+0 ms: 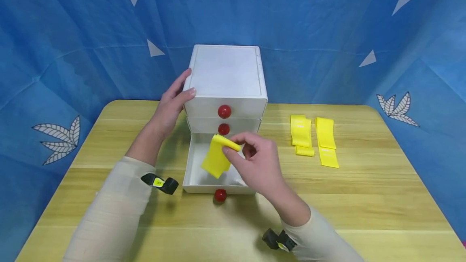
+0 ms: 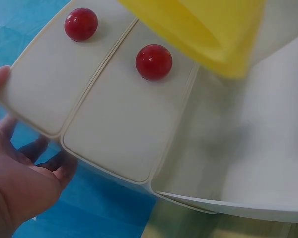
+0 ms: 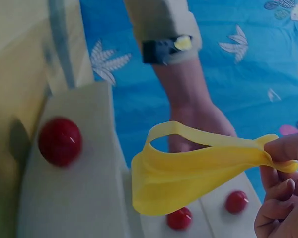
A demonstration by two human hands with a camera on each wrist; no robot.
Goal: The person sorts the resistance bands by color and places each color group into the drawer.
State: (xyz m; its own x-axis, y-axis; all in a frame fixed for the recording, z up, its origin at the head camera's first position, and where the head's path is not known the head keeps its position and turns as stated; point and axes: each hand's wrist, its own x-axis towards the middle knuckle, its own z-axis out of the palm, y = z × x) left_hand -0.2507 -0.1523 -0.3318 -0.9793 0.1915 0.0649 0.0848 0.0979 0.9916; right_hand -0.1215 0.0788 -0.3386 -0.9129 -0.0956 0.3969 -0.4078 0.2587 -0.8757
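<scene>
My right hand [image 1: 260,165] pinches one end of a folded yellow resistance band [image 1: 218,157] between thumb and fingers. The band hangs in a loose loop [image 3: 184,173] above the pulled-out bottom drawer [image 1: 198,177] of a small white cabinet [image 1: 225,72]. At the cabinet's upper left, my left hand [image 1: 169,108] rests against the side, with fingertips at the top edge. In the left wrist view, part of the yellow band [image 2: 208,29] crosses in front of the drawers. Something clear and small, hard to make out, lies in the drawer behind my right hand.
Two more folded yellow bands [image 1: 301,130] [image 1: 325,140] lie on the wooden table [image 1: 364,197] right of the cabinet. The upper two drawers are closed, with red round knobs [image 1: 224,111]. A third knob [image 1: 220,195] fronts the open drawer. Blue cloth [image 1: 309,23] hangs behind.
</scene>
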